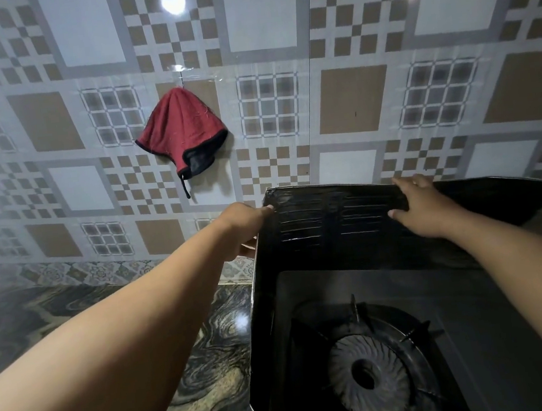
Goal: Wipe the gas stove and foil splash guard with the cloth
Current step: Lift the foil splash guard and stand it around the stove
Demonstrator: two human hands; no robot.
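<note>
Head view, looking down at a gas stove on a marbled counter against a tiled wall. A dark, shiny splash guard stands folded around the stove's back and left side. Both bare hands are on its top edge. The left hand pinches the guard's left corner, fingers curled behind it. The right hand grips the top edge further right, fingers over the back and thumb on the front face. Below sits one round burner under a pan support.

A red cloth hangs from a hook on the wall, above and to the left, well apart from both hands; it looks like a cloth, though its shape is hard to make out. Wiping has not started.

Risk: the guard seems thin and free-standing, so an uneven pull could buckle it or tip it onto the burner.
</note>
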